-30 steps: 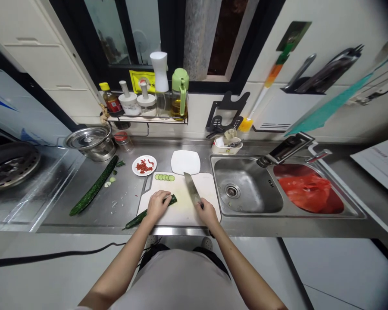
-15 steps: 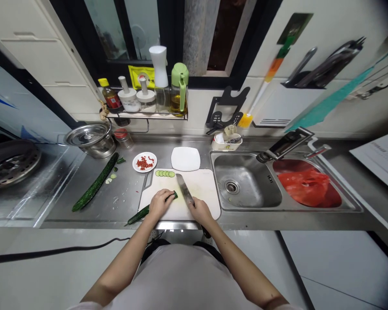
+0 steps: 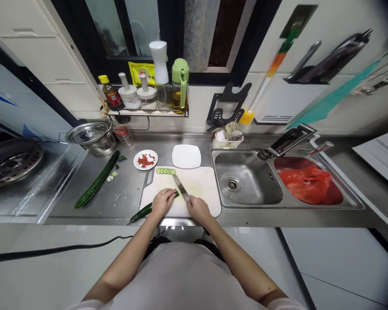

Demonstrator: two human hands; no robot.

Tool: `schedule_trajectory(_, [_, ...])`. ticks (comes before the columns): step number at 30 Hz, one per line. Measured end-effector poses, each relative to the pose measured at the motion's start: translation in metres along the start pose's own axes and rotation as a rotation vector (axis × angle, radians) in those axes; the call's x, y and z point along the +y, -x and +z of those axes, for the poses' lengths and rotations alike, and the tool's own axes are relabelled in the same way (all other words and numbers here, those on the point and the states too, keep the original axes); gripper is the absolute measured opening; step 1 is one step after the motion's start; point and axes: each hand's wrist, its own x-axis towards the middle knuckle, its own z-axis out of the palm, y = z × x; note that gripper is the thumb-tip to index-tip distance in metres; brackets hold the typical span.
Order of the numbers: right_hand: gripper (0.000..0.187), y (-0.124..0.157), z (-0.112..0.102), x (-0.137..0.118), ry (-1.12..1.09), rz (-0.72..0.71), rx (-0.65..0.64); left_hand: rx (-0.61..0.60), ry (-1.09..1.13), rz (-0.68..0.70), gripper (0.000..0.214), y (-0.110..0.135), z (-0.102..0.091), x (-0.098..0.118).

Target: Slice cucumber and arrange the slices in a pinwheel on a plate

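Observation:
My left hand is curled over a dark green cucumber lying across the near left part of a white cutting board. My right hand grips the handle of a kitchen knife, whose blade slants up to the left and meets the cucumber's cut end beside my left fingers. A short row of cucumber slices lies along the board's far edge.
A whole cucumber lies on the steel counter at left, near a lidded pot. A small dish of chopped red chilli and a white plate sit behind the board. The sink with a red basin is at right.
The knife blade has swung left from the board's middle to the cucumber's cut end. My left hand has stayed on the cucumber.

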Motion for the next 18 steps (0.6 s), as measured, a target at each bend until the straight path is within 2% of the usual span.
schedule_trajectory(18, [0.03,0.0043,0.0025,-0.0032,0.002,-0.027,-0.014,0.026,-0.027,0.01,0.025,0.0033,0.0029,0.0022])
